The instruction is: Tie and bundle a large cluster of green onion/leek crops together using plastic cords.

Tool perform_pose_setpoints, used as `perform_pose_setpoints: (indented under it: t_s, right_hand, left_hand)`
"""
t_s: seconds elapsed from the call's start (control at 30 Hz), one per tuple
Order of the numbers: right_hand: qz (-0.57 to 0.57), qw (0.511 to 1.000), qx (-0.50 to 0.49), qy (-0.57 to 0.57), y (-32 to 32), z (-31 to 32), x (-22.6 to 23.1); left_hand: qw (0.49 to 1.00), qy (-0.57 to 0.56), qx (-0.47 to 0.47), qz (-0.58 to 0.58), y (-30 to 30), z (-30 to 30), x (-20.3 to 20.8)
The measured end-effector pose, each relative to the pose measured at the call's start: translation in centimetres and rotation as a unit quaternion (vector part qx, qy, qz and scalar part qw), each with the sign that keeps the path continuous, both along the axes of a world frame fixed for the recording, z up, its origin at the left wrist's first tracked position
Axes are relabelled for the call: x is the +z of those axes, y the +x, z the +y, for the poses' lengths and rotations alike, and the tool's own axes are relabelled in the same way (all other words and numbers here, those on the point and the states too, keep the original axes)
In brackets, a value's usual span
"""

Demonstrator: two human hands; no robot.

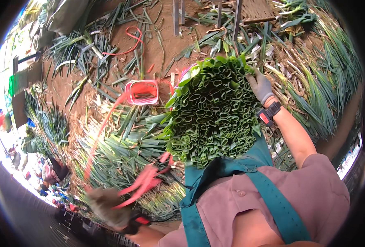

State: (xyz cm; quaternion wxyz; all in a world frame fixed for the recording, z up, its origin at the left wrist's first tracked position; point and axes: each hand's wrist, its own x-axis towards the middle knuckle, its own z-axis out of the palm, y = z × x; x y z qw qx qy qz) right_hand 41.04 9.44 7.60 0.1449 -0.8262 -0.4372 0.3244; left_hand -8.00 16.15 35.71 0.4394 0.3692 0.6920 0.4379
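Note:
A thick bundle of green onions (215,109) stands upright against my teal apron, its hollow cut leaf ends facing up. My right hand (261,85), in a grey glove, grips the upper right side of the bundle. My left hand (110,207), also gloved, is at the lower left, blurred by motion. A red plastic strip (101,131) runs from a small pink-red basket (142,92) down to this hand, which seems closed on it. Between my left hand and the bundle hang other loose pink-red strips (143,185). The bundle's lower part is hidden.
Loose green onions (125,152) cover the ground at left, and a long heap (334,74) lies along the right. Metal legs (237,20) and a wooden board (256,10) stand at the far side. Another red strip (138,39) lies on the brown soil (116,37).

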Motion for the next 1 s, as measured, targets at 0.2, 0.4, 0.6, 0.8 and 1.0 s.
perform_pose_setpoints:
  t_s: [0.2,0.4,0.6,0.8,1.0]
  right_hand:
    - [-0.013,1.0,0.004,-0.004,0.8,-0.4,-1.8]
    - [-0.013,1.0,-0.016,0.018,1.8,-1.4,-3.4]
    - [0.05,0.999,0.013,0.0,3.0,-1.5,-4.5]
    - [0.098,0.995,0.028,-0.001,3.9,-0.6,-2.3]
    - [0.136,0.988,0.047,-0.05,3.6,-0.1,-1.8]
  left_hand:
    - [0.963,-0.002,-0.026,0.266,-13.9,5.9,3.2]
    - [0.979,0.052,0.06,0.188,-18.0,17.0,3.2]
    - [0.969,0.152,-0.012,0.195,-13.9,20.1,5.1]
    - [0.969,0.114,-0.113,0.187,-7.1,19.5,-2.3]
    - [0.972,-0.093,-0.076,0.203,-10.8,13.5,-14.8]
